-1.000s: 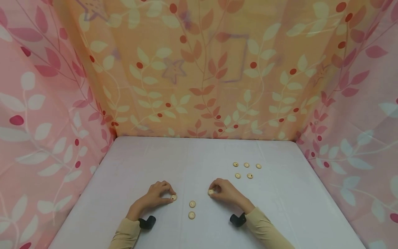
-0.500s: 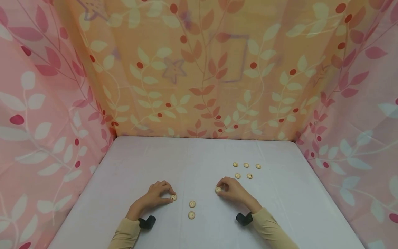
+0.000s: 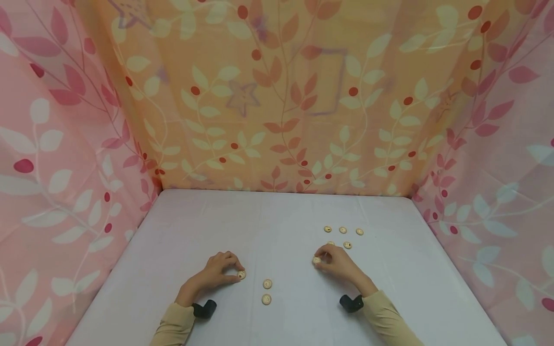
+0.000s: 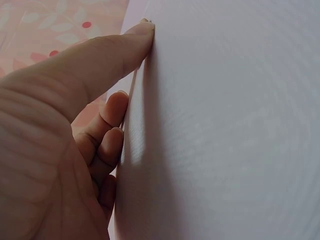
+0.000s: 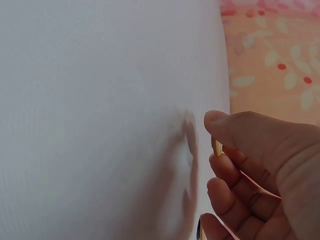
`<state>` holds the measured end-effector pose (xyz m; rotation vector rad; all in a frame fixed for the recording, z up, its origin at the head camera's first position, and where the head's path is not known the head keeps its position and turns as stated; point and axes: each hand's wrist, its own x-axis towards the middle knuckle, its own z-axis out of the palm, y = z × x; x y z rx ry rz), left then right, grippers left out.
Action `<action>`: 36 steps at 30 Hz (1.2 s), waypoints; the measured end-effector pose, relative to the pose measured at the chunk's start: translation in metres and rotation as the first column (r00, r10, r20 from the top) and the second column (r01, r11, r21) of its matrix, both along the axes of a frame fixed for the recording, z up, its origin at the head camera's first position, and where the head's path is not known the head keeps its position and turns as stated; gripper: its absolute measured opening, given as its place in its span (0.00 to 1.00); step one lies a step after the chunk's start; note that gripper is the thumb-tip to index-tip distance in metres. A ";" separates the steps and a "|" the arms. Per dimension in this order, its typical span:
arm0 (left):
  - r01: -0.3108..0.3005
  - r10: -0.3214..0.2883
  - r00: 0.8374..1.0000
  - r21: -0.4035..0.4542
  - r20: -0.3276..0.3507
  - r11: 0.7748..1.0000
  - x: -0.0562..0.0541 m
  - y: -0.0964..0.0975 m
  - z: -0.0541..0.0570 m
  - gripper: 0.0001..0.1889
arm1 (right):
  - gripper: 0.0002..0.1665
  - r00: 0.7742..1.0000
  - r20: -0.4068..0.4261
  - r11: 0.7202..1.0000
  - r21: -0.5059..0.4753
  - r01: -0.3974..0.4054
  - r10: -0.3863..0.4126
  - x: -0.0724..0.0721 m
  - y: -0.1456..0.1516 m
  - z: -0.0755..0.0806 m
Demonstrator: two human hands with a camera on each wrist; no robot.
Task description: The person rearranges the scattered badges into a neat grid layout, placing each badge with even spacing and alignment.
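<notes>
In the head view my left hand (image 3: 220, 269) rests on the white table and pinches a small round wooden disc (image 3: 242, 275) between thumb and forefinger. In the left wrist view that disc is hidden behind the thumb. My right hand (image 3: 339, 265) holds another pale disc (image 3: 317, 260) by its edge. The right wrist view shows this disc (image 5: 217, 146) standing on edge between thumb and finger, with a shadow apart from the fingers on the cloth. Between the hands lie two discs, an upper one (image 3: 267, 284) and a lower one (image 3: 266, 299).
Beyond the right hand several discs lie in two rows, among them the back-row middle disc (image 3: 343, 230) and a front-row disc (image 3: 347, 245). Another front-row disc (image 3: 331, 243) is partly covered by the right hand. Floral curtains (image 3: 277, 96) enclose the table (image 3: 207, 216).
My right hand has moved right and slightly away from me with its disc, toward the two rows, and now partly covers one disc there. The left hand has stayed in place.
</notes>
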<state>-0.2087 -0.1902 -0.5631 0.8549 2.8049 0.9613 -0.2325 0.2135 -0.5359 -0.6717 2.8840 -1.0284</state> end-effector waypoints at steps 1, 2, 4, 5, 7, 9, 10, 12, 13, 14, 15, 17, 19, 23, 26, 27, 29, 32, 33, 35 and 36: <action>0.000 0.000 1.000 -0.001 0.002 1.000 0.000 0.000 0.000 0.09 | 0.12 1.000 -0.006 1.000 0.001 0.002 -0.002 0.000 0.003 0.001; 0.000 0.000 1.000 0.001 0.003 1.000 0.000 0.000 -0.001 0.09 | 0.11 1.000 -0.012 1.000 0.003 0.004 -0.004 0.000 0.005 0.001; 0.000 0.000 1.000 0.003 0.003 1.000 0.001 0.000 -0.001 0.09 | 0.12 1.000 -0.024 1.000 -0.001 0.007 -0.007 0.000 0.010 0.002; -0.001 0.001 1.000 0.002 0.001 1.000 0.001 0.000 -0.001 0.09 | 0.12 0.999 -0.031 1.000 -0.003 0.011 -0.011 -0.001 0.013 0.002; 0.001 -0.001 1.000 0.005 -0.001 1.000 0.001 0.001 -0.001 0.09 | 0.12 0.999 -0.048 1.000 0.002 0.025 -0.025 -0.001 0.018 0.003; 0.002 -0.002 1.000 0.005 -0.004 1.000 0.001 0.001 -0.001 0.09 | 0.13 0.998 -0.054 0.999 -0.001 0.044 -0.044 -0.002 0.023 0.004; 0.002 -0.002 1.000 0.004 -0.008 1.000 0.001 0.000 -0.001 0.09 | 0.13 0.997 -0.056 0.999 -0.002 0.053 -0.053 -0.002 0.025 0.004; 0.003 -0.003 1.000 0.004 -0.012 1.000 0.001 0.000 -0.002 0.09 | 0.13 0.996 -0.054 0.998 -0.004 0.070 -0.071 -0.002 0.029 0.005; 0.003 -0.003 1.000 0.002 -0.017 1.000 0.001 0.000 -0.002 0.08 | 0.13 0.996 -0.048 0.997 -0.009 0.078 -0.079 -0.002 0.032 0.006; 0.001 -0.001 1.000 0.004 -0.015 1.000 0.001 0.000 -0.002 0.08 | 0.13 0.995 -0.040 0.996 -0.011 0.089 -0.089 -0.002 0.034 0.006; 0.002 -0.002 1.000 0.003 -0.021 1.000 0.001 0.000 -0.002 0.08 | 0.13 0.995 -0.035 0.995 -0.012 0.096 -0.097 -0.002 0.036 0.007; 0.005 -0.005 1.000 0.006 -0.028 1.000 0.000 0.000 -0.002 0.08 | 0.13 0.994 -0.030 0.994 -0.008 0.106 -0.107 -0.002 0.040 0.008; 0.009 -0.008 1.000 0.009 -0.030 1.000 0.000 -0.001 -0.003 0.08 | 0.13 0.993 -0.028 0.993 -0.004 0.119 -0.119 -0.002 0.044 0.009; 0.013 -0.013 1.000 0.016 -0.017 1.000 0.000 -0.001 -0.002 0.08 | 0.13 0.989 -0.045 0.990 -0.001 0.140 -0.140 -0.003 0.052 0.009; 0.013 -0.013 1.000 0.016 -0.012 1.000 -0.001 -0.002 -0.001 0.08 | 0.13 0.984 -0.069 0.986 -0.002 0.165 -0.165 -0.005 0.059 0.007; 0.013 -0.013 1.000 0.016 -0.011 1.000 -0.001 -0.002 -0.001 0.08 | 0.13 0.982 -0.077 0.985 -0.004 0.175 -0.175 -0.005 0.061 0.007; 0.011 -0.011 1.000 0.014 -0.008 1.000 -0.002 -0.002 0.000 0.08 | 0.14 0.977 -0.092 0.982 -0.011 0.190 -0.190 -0.006 0.066 0.007; 0.005 -0.005 1.000 0.005 -0.008 1.000 -0.002 -0.002 0.000 0.09 | 0.14 0.971 -0.111 0.977 -0.015 0.212 -0.213 -0.007 0.074 0.007; 0.005 -0.005 1.000 0.004 -0.009 1.000 -0.002 -0.002 0.000 0.09 | 0.14 0.969 -0.112 0.976 -0.012 0.220 -0.220 -0.008 0.076 0.007; 0.005 -0.005 1.000 0.004 -0.010 1.000 -0.003 -0.002 0.000 0.09 | 0.14 0.965 -0.118 0.971 0.000 0.237 -0.236 -0.010 0.082 0.007; 0.005 -0.005 1.000 0.005 -0.011 1.000 -0.003 -0.002 -0.001 0.09 | 0.14 0.962 -0.115 0.968 0.005 0.249 -0.247 -0.010 0.085 0.007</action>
